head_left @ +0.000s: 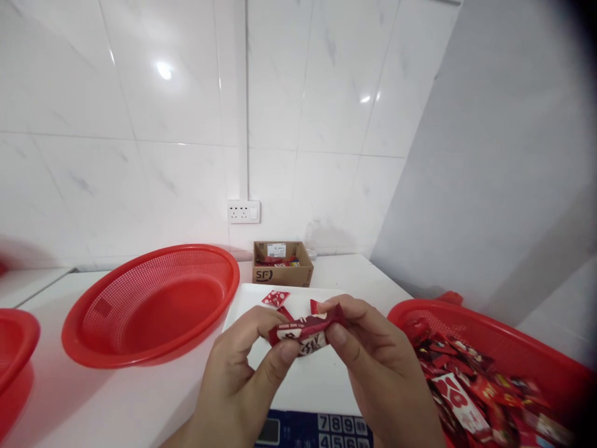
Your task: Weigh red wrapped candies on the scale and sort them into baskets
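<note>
Between my two hands is a small snack packet (308, 333) in a dark red and cream wrapper, held above a white weighing tray. My left hand (242, 367) pinches its left end between thumb and fingers. At the other end, my right hand (380, 358) grips it the same way. Behind the fingers, a red packet with white spots (276, 298) lies on the white scale tray (308, 382), and other red wrapper bits show partly beside it. Below, the scale's blue keypad (305, 429) with a display is partly covered by my hands.
A large red perforated basket (153, 311) stands on the left, with another red basin (16, 342) at the edge. On the right, a red basket (504, 323) holds many wrapped snacks. A cardboard box (284, 274) with packets sits near the wall socket (244, 211).
</note>
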The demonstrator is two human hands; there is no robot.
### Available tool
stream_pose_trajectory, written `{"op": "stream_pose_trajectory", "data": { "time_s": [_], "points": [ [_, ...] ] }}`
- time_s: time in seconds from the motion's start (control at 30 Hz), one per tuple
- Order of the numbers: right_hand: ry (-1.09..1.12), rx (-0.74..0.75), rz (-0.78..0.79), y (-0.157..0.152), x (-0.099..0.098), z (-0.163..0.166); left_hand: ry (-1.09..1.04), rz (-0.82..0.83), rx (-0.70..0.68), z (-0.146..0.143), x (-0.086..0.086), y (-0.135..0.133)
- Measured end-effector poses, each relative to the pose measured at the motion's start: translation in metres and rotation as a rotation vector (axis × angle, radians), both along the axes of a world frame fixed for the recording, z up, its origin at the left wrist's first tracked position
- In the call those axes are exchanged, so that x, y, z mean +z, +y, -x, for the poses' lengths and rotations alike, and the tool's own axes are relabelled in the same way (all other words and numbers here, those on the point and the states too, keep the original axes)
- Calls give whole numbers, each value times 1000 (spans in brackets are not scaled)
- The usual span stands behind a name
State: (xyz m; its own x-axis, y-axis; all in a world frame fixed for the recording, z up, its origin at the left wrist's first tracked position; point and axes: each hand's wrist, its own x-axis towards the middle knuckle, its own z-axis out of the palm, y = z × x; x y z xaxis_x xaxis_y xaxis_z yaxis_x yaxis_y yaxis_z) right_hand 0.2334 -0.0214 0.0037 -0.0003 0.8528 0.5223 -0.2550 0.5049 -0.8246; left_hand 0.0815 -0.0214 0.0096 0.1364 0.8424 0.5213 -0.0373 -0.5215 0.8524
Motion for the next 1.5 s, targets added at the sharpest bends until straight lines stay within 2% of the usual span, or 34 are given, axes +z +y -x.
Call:
{"op": "stream_pose_trajectory", "data": {
  "time_s": [0.2, 0.33, 0.4, 0.57, 0.77, 0.9, 1.13, 1.33, 1.43, 1.5],
  "points": [
    [147, 119, 137, 1, -3, 7, -117, 47, 3, -4, -14, -4],
    [193, 221, 221, 1, -1, 12, -64, -44, -8, -3, -7, -3],
    [155, 228, 218, -1, 0, 13, -66, -80, -22, 0, -3, -2],
    [-199, 28, 63, -9, 3, 7, -133, -2, -41, 6, -3, 1],
    [-479, -118, -86, -12, 8, -2, -211, 100, -199, 6, -7, 4],
    [-484, -191, -132, -14, 11, 0, -193, 108, -213, 5, -5, 4],
    [-458, -227, -229, -15, 12, 3, -155, -1, -140, 4, -3, 3],
    [-442, -220, -153, -19, 12, 4, -164, -3, -149, 6, -6, 1],
    [-427, -216, -133, -20, 11, 2, -158, 72, -157, 6, -8, -1],
    [-431, -223, -143, -19, 10, 0, -82, 105, -120, 5, -8, -2]
  ]
}}
